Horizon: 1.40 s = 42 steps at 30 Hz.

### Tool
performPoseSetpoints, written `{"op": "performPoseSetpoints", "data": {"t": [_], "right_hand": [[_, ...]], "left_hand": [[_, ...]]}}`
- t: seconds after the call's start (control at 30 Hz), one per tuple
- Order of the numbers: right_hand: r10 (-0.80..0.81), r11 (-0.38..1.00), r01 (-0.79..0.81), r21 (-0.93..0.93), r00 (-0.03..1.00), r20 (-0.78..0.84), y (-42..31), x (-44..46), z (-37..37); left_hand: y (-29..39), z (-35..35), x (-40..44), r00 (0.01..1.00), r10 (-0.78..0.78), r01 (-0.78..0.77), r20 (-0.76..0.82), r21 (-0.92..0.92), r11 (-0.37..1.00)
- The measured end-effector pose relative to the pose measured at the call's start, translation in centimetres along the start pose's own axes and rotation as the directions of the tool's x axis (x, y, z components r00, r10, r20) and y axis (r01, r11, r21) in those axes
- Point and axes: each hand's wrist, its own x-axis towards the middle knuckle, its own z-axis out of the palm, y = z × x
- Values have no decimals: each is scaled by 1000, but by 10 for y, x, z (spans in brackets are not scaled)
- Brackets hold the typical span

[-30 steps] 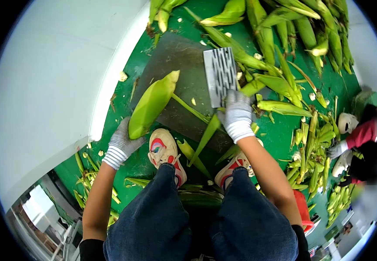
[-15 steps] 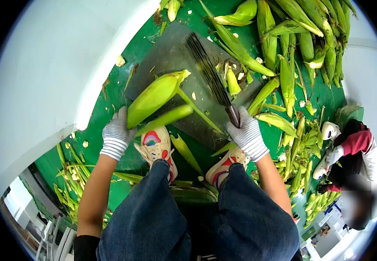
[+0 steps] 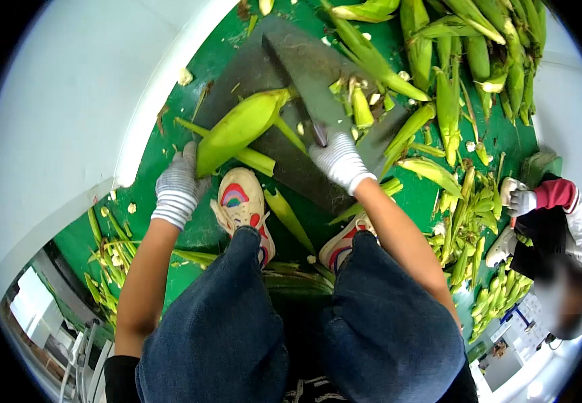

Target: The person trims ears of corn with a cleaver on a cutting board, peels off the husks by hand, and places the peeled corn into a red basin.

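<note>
My left hand [image 3: 178, 187], in a grey glove with a striped cuff, is closed around the lower end of a green ear of corn [image 3: 240, 127]. The ear is in its husk, and its pale tip leans against or just beside the knife blade; I cannot tell which. My right hand [image 3: 339, 160], gloved alike, grips the dark handle of a broad kitchen knife [image 3: 318, 87]. Its blade, slightly blurred, reaches up and left over a dark grey board [image 3: 230, 80]. A loose husk leaf [image 3: 257, 162] lies below the ear. Cut corn ends and scraps [image 3: 362, 107] sit right of the blade.
Unhusked corn [image 3: 482, 60] is heaped at upper right. Husks and trimmed pieces [image 3: 465, 215] cover the green floor [image 3: 150, 221] on the right. A co-worker [image 3: 566, 201] crouches there. My shoes [image 3: 242, 201] stand at the board's near edge. A white wall [image 3: 76, 101] is on the left.
My right hand has moved left with the knife, bringing the blade to the ear's tip. A blurred husk piece under the ear now lies further left. The co-worker's arm has shifted.
</note>
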Motion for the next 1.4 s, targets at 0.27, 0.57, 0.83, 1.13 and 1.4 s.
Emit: {"op": "performPoseSetpoints", "data": {"t": [0.27, 0.57, 0.83, 1.13, 1.4], "right_hand": [[49, 995, -44, 95, 997, -55, 32, -8, 9], [162, 978, -103, 180, 922, -352, 81, -46, -30], [32, 995, -8, 97, 969, -246, 43, -62, -33], [-35, 999, 37, 8, 986, -161, 63, -15, -23], [71, 995, -73, -61, 997, -30, 45, 0, -22]], "left_hand": [[-40, 48, 21, 977, 176, -1, 124, -814, 581], [65, -92, 82, 756, 520, -202, -397, 614, 763], [144, -10, 76, 979, 174, -176, 109, 16, 984], [124, -28, 81, 919, 375, -392, 120, 218, 894], [129, -36, 82, 920, 337, -373, 202, 187, 909]]}}
